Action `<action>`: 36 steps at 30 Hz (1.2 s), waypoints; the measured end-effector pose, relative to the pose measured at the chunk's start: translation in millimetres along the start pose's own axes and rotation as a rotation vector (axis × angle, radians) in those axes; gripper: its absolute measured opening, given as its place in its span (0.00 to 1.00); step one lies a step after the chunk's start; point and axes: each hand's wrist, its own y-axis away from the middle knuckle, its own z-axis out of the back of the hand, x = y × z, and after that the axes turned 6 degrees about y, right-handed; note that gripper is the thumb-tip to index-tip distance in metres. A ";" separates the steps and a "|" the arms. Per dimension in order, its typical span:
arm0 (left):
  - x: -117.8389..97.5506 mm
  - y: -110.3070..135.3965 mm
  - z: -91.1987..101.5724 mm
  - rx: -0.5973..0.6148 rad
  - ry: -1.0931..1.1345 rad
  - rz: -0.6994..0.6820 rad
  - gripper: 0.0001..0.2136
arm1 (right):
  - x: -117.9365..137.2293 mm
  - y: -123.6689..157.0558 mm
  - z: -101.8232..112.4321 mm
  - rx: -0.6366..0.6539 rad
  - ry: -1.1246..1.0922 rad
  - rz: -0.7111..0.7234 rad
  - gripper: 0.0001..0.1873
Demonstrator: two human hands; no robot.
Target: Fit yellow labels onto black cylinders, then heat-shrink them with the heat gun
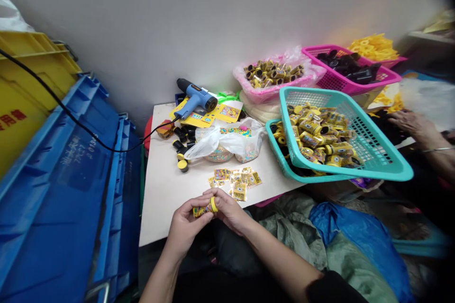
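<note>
Both my hands meet over the near edge of the white table [163,189]. My left hand [185,225] and my right hand [229,208] are closed together on one small yellow-capped tube [206,208] with a printed yellow wrap. Just beyond them lies a little heap of printed yellow labels [236,180]. A clear bag of coloured beads [231,144] sits behind the labels. Black tubes with yellow caps [183,144] lie loose to the left of the bag.
A blue heat gun [195,97] rests at the table's back on yellow cards. A teal basket [355,151] of wrapped tubes stands right, with pink baskets [350,83] behind. Another person's hand [412,123] shows far right. Blue crates [64,189] and a yellow crate [31,85] stand left.
</note>
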 end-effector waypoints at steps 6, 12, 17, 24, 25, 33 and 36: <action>-6.4 -0.6 -22.8 -0.012 0.203 0.120 0.29 | 52.5 16.8 24.5 -0.055 0.478 0.283 0.23; -9.3 -24.5 -24.7 0.098 -0.079 -0.072 0.26 | 153.7 60.2 79.6 -0.748 1.355 0.904 0.19; 25.6 -55.3 -5.3 -0.134 -0.770 -0.361 0.11 | 178.9 57.3 122.1 -1.235 1.547 0.633 0.28; 42.2 -62.3 -19.0 -0.013 -1.207 -0.451 0.15 | 48.2 -30.8 76.5 -0.464 1.489 0.231 0.11; 42.9 -59.5 -18.7 -0.022 -1.220 -0.462 0.14 | 34.2 -40.9 72.9 -0.442 1.509 0.173 0.12; 48.5 -38.3 -10.3 -0.091 -1.181 -0.523 0.11 | 17.9 -63.1 78.0 -0.323 1.599 -0.004 0.15; 47.6 -34.4 -12.9 -0.145 -1.181 -0.487 0.09 | 16.6 -61.1 74.9 -0.293 1.592 0.011 0.16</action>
